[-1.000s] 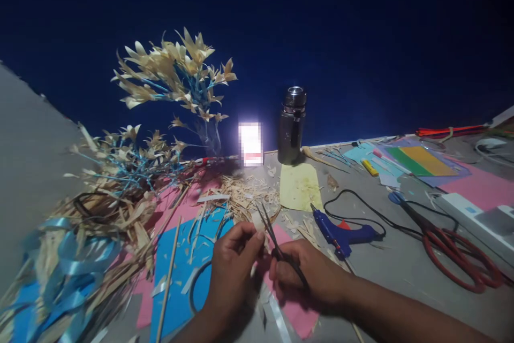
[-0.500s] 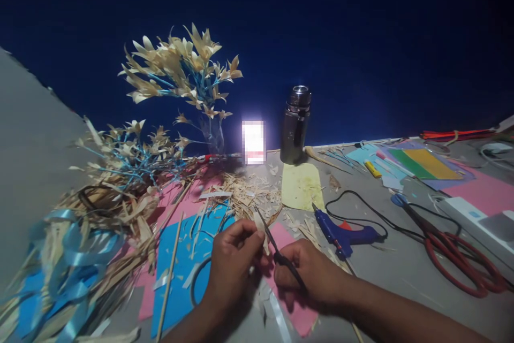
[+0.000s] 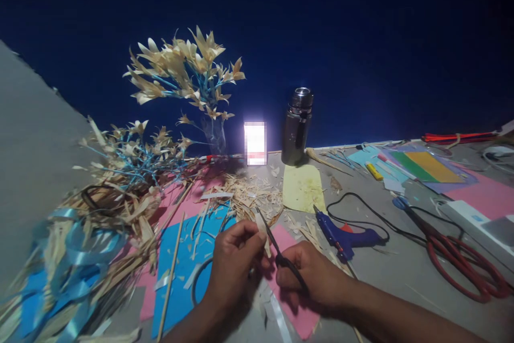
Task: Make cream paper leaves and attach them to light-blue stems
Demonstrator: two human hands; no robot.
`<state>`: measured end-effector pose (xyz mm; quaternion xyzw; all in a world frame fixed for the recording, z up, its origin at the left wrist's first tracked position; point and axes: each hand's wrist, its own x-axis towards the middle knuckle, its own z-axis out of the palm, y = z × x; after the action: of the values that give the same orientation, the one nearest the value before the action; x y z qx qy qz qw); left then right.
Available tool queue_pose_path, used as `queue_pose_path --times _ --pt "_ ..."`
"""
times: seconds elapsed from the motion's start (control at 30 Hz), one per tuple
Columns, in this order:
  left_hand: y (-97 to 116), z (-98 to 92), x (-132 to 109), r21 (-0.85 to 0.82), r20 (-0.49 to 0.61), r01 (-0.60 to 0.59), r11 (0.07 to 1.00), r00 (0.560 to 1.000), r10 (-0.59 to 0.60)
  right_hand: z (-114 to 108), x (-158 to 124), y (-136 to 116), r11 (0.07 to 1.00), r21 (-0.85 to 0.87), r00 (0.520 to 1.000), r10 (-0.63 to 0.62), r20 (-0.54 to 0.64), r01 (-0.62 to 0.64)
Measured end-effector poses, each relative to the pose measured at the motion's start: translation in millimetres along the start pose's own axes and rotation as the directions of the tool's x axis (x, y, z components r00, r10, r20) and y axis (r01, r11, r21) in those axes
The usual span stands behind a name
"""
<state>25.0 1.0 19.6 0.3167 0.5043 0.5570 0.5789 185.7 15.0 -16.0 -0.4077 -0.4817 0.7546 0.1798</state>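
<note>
My left hand pinches a small pale strip of dried husk between thumb and fingers, its upper end pointing away from me. My right hand is closed around the dark handles of a pair of scissors. The scissor blades lie right along the strip's right side; whether they cut into it I cannot tell. Beneath both hands is a pink sheet, and a blue sheet with pale offcuts lies left of my left hand.
A blue glue gun lies to the right, with large red-handled scissors and a white power strip beyond. Behind stand a dark flask and husk flowers in a clear vase. Blue ribbon and husks fill the left.
The view has shifted very slightly. Both hands keep their holds on the husk strip and the scissors, with hardly any movement between them.
</note>
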Motion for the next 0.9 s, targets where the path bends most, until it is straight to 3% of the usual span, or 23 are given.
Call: queue_pose_path --times 0.27,0.5,0.63,0.73,0.9 --pt "5 -5.6 2 0.053 0.055 -0.021 0.998 0.998 0.018 0 -1 -4 0.999 0.031 1.0 -0.022 -0.008 0.022" --pt "10 -0.2 -1 -0.047 0.017 0.052 0.998 0.999 -0.051 -1 0 0 0.998 0.05 0.999 -0.036 0.007 0.035" --pt "11 -1.7 1 0.001 0.0 0.001 1.0 1.0 -0.001 -2 2 3 0.999 0.04 1.0 -0.031 -0.002 0.031" --pt "11 -3.8 3 -0.009 0.016 -0.001 1.0 1.0 0.001 -5 2 -2 0.997 0.04 0.998 -0.06 -0.033 0.061" --pt "14 -7.5 4 -0.039 0.138 0.136 0.99 0.982 -0.129 -12 -3 -25 0.966 0.169 0.967 -0.164 -0.196 0.197"
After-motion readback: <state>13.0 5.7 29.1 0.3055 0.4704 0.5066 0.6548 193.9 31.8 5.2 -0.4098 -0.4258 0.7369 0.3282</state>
